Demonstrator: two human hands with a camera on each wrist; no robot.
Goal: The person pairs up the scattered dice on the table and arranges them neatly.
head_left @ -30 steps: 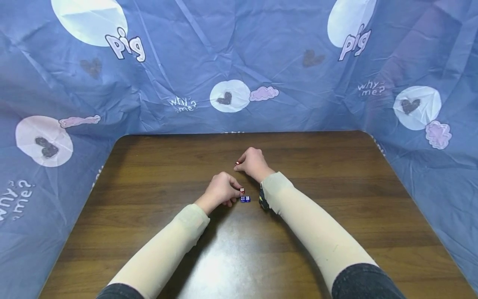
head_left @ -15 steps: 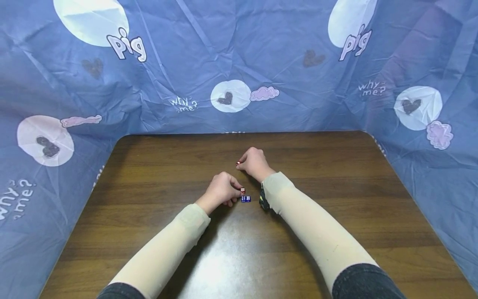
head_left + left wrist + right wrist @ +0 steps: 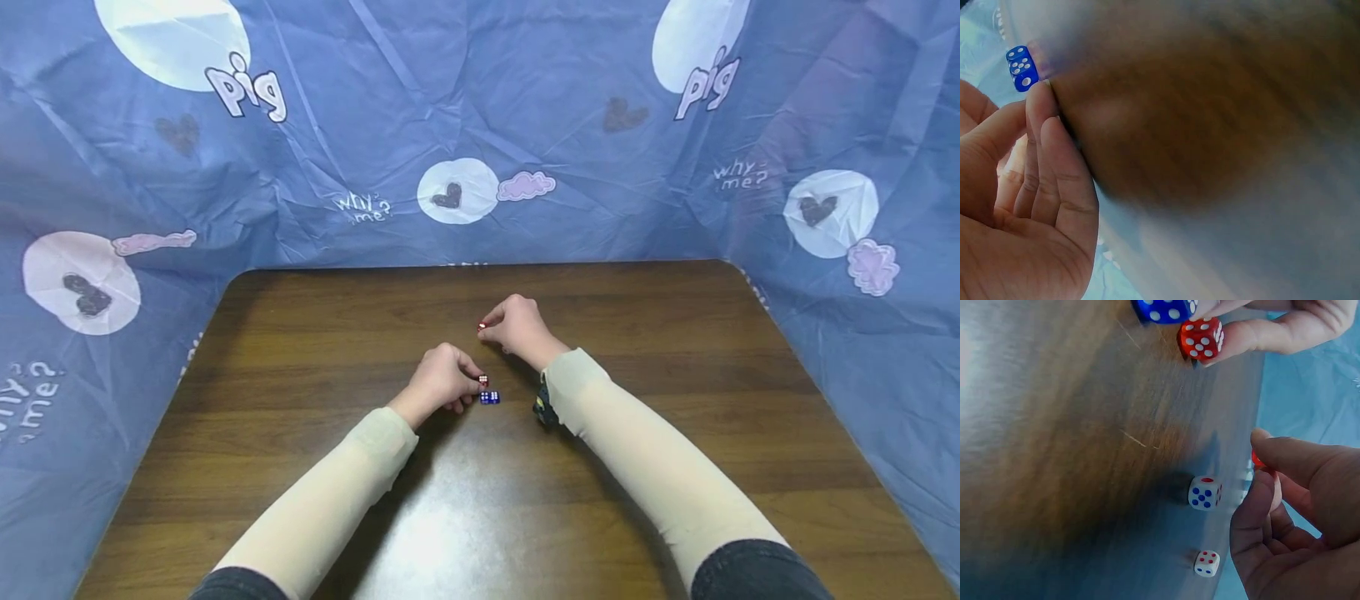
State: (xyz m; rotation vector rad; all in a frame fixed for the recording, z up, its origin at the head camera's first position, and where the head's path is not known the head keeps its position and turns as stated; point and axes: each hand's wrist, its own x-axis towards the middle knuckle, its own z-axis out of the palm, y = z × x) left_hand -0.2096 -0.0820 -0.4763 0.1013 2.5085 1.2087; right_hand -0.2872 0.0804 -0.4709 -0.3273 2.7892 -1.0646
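Note:
My left hand (image 3: 442, 377) pinches a red die (image 3: 483, 380) between thumb and index finger, low at the tabletop. Just in front of that die lie two blue dice (image 3: 490, 397) side by side; the left wrist view shows blue (image 3: 1022, 67) at the fingertips, the red die mostly hidden there. Farther back, my right hand (image 3: 520, 327) holds another red die (image 3: 482, 327) by thumb and fingertips, and only a sliver of red (image 3: 1257, 459) shows in the right wrist view. That view also has the left hand's red die (image 3: 1201, 339) beside a blue die (image 3: 1166, 309).
Two white dice, one larger (image 3: 1204, 493) and one smaller (image 3: 1207, 564), stand on the table near the right hand; the right arm seems to hide them in the head view. The brown wooden table (image 3: 337, 317) ends at a blue printed cloth (image 3: 585, 133).
My right hand has shifted slightly to the right with its red die, and the forearm has swung right. The left hand keeps its place at the other red die.

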